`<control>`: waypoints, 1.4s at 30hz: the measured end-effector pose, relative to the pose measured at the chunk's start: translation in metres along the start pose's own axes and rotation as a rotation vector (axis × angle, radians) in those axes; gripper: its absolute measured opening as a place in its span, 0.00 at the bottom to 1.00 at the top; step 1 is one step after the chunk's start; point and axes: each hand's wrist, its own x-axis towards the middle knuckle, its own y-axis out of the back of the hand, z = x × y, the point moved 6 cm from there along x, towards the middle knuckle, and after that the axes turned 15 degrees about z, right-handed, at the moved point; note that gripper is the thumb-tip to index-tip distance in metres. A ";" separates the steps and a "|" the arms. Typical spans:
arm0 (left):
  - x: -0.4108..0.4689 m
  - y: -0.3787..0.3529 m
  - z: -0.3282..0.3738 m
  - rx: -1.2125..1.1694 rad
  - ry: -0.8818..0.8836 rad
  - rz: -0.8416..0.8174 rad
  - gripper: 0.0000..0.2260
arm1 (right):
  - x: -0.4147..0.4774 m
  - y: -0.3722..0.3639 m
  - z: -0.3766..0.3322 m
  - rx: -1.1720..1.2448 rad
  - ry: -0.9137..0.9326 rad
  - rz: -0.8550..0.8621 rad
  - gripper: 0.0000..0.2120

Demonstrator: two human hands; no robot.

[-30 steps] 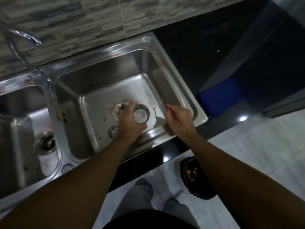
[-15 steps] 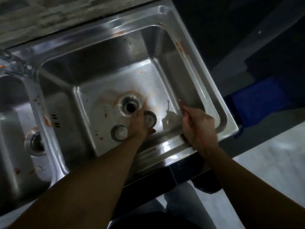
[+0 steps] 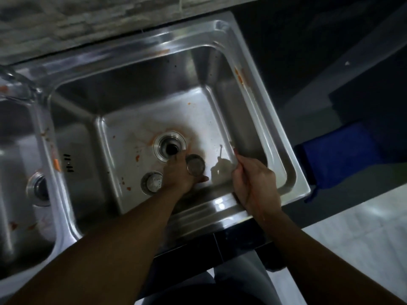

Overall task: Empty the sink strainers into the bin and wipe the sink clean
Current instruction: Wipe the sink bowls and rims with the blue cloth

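Observation:
My left hand (image 3: 179, 175) grips a round metal sink strainer (image 3: 195, 165) low inside the right basin (image 3: 198, 106), just right of the open drain hole (image 3: 169, 147). A second strainer (image 3: 152, 182) lies on the basin floor to the left of that hand. My right hand (image 3: 253, 183) is closed around a thin stick (image 3: 234, 149) by the basin's near right corner, its tip pointing up along the right wall. Orange-red stains ring the drain and dot the floor and rim. I cannot make out the bin.
The left basin (image 3: 13, 172) with its own drain (image 3: 38, 188) sits at the left, also stained. A blue cloth (image 3: 337, 155) lies on the dark counter at the right. A stone-tile wall runs along the back. White floor tiles show lower right.
My view has closed in on the right basin. My left hand moved the strainer off the drain hole to its right and lower; my right hand stayed by the near right corner.

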 end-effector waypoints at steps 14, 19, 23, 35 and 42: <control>-0.093 0.039 0.028 0.066 -0.131 0.171 0.16 | 0.003 0.002 -0.004 0.133 0.021 -0.073 0.13; -0.118 0.033 0.054 0.219 -0.255 0.181 0.17 | 0.030 0.032 -0.013 0.273 0.085 -0.066 0.15; -0.124 0.020 0.074 0.187 -0.310 0.182 0.19 | 0.066 0.054 0.005 0.196 0.299 -0.030 0.20; -0.133 0.004 0.100 0.227 -0.352 0.206 0.20 | 0.200 0.039 0.085 -0.335 0.447 -0.307 0.31; -0.130 0.004 0.102 0.223 -0.334 0.186 0.19 | 0.222 0.013 0.087 -0.433 0.434 -0.460 0.36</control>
